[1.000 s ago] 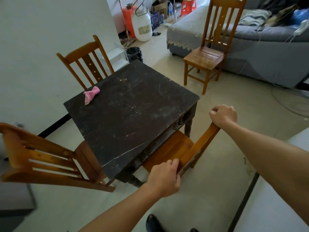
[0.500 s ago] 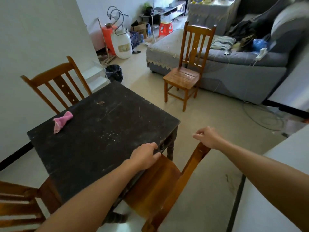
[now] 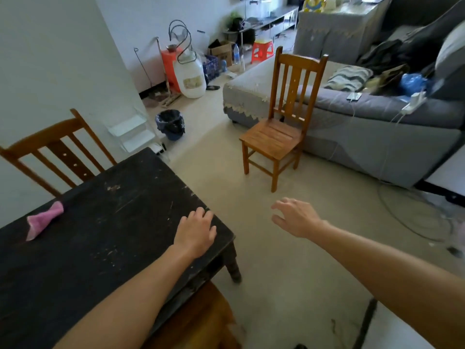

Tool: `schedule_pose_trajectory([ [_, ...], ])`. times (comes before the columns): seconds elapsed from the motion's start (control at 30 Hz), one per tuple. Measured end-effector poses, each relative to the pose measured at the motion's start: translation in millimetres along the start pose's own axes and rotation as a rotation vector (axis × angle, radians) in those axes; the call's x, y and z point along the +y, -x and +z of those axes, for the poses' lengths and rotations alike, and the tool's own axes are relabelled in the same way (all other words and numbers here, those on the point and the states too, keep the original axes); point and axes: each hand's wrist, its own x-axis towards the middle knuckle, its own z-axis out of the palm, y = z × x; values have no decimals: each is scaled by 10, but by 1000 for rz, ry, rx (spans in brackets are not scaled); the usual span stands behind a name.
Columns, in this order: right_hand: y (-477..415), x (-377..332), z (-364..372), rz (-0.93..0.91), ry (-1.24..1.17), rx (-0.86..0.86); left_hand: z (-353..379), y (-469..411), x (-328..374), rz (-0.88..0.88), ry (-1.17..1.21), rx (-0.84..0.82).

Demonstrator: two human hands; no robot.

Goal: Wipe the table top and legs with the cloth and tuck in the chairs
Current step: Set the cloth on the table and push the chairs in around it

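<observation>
counter (image 3: 100, 248) dark, scuffed | cloth (image 3: 44, 220) pink, crumpled, one | wooden chairs (image 3: 274, 139) three | left hand (image 3: 195, 233) fingers flat on counter | right hand (image 3: 294, 217) fingers spread, empty

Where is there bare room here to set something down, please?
Bare: the table between the cloth and the left hand; also floor between table and the lone chair. Crowded: by the bin and jug.

A grey sofa (image 3: 377, 127) with a striped cushion (image 3: 348, 77) lines the far side. By the wall stand a white jug (image 3: 189, 79), a lined bin (image 3: 170, 124) and a red stool (image 3: 262, 50). Cable loops (image 3: 412, 217) lie on the floor.
</observation>
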Motion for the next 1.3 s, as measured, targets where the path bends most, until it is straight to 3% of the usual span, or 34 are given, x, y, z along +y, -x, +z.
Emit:
schedule_pose_trajectory([
  [0.3,-923,1225,-570,-129,106,176,-121,-1440,806,18,-58,148],
  [0.5,-1817,2017,-789,-199,179,197,8,-2812,1093,-7,-38,116],
  [0.9,-3377,4129,-1804,113,188,245,-644,-5790,2145,214,-28,128],
  [1.17,-4754,5611,-2346,103,153,282,-739,-7497,2870,160,13,136],
  [1.3,-5509,6239,-2831,12,160,301,-827,-8279,3225,97,57,157],
])
